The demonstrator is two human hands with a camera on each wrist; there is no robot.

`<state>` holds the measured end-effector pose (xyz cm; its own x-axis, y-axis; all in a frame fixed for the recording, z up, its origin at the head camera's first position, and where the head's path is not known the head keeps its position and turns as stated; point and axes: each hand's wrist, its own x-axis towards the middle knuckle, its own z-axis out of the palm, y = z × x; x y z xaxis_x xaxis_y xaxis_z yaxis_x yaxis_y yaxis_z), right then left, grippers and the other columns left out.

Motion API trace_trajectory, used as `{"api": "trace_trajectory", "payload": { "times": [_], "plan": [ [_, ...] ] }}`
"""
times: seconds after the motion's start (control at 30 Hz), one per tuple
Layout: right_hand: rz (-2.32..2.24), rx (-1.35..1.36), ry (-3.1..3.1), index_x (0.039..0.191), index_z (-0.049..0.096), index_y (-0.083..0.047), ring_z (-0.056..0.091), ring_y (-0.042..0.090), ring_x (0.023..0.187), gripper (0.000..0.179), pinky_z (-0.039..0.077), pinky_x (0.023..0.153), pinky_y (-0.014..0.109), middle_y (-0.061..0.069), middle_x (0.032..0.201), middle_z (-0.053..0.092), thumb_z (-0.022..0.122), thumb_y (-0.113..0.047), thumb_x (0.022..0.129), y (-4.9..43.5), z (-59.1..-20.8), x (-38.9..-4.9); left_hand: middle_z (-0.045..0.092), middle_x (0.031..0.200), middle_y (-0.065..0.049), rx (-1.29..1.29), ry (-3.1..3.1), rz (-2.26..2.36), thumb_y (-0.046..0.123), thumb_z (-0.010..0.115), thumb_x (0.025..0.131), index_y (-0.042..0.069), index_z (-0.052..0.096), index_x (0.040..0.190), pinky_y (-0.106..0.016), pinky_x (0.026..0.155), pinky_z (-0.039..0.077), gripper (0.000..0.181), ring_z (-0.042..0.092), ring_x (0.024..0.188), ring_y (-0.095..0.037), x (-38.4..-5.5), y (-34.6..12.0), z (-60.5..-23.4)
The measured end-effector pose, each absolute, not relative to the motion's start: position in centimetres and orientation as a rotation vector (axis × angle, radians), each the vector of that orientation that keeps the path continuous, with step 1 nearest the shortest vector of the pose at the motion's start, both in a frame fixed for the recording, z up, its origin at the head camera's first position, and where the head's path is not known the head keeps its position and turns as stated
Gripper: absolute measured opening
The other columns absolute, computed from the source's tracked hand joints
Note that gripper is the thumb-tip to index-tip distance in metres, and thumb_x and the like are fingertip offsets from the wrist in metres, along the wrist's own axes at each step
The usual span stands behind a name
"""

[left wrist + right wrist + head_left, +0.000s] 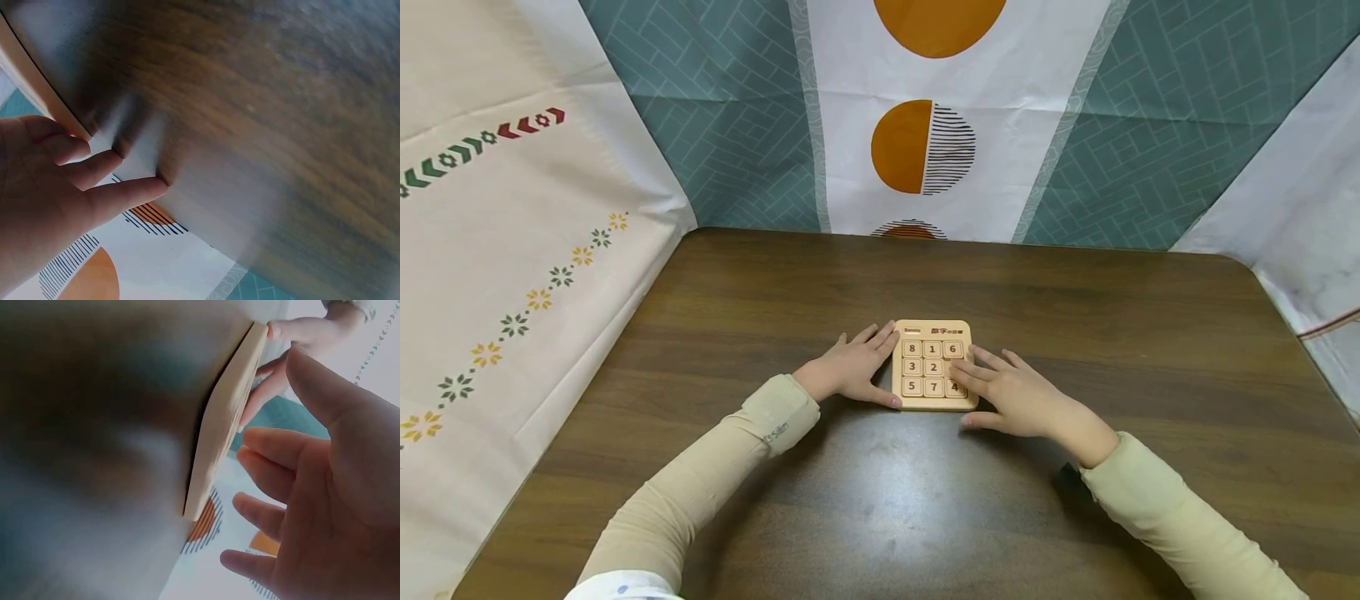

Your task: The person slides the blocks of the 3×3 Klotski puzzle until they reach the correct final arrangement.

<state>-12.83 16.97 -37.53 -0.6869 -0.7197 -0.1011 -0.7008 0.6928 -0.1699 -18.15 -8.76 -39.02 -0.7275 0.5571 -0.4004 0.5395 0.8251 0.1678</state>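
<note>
A square wooden number slide puzzle (933, 403) lies flat on the table, its tiles marked with printed digits. My left hand (854, 367) rests along the puzzle's left side, fingers spread and thumb at its lower left corner. In the left wrist view, the left hand (56, 181) shows some fingertips down on the tabletop. From the right, my right hand (1018, 397) reaches over the puzzle, fingers extended above the right column and hiding part of it. The right wrist view shows the right hand (337, 481) beside the puzzle's edge (215, 437); whether its fingertips touch a tile I cannot tell.
The dark wooden table (880, 517) spreads around the puzzle on all sides. Behind it hangs a patterned teal and white cloth (745, 125). A cream embroidered cloth (512, 275) borders the left side, and pale cloth (1315, 183) the right.
</note>
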Motion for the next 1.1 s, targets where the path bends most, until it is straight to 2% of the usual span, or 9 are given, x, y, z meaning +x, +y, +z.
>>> {"api": "trace_trajectory", "payload": {
  "times": [0.37,1.1],
  "plan": [
    [-0.187,-1.209,2.673,0.138,0.041,-0.007,0.021,0.033,0.134,0.068,0.020,0.099,0.060,0.008,0.143,0.036,0.056,-0.048,0.086,15.5,-37.7,-13.9,-0.007,0.152,-0.004,0.811,2.569,0.048,0.073,0.052,0.072,0.012,0.001,0.147,-0.059,0.101,0.018,0.110,0.003,0.138,-0.027,-18.2,-8.7,-39.0],
    [-0.186,-1.184,2.691,0.134,0.047,-0.008,0.026,0.034,0.132,0.063,0.023,0.098,0.060,0.009,0.138,0.042,0.058,-0.046,0.085,17.8,-37.8,-14.2,-0.007,0.152,-0.004,0.806,2.565,0.034,0.072,0.053,0.072,0.012,0.000,0.147,-0.060,0.100,0.018,0.110,0.003,0.138,-0.027,-18.1,-8.7,-38.8]
  ]
}}
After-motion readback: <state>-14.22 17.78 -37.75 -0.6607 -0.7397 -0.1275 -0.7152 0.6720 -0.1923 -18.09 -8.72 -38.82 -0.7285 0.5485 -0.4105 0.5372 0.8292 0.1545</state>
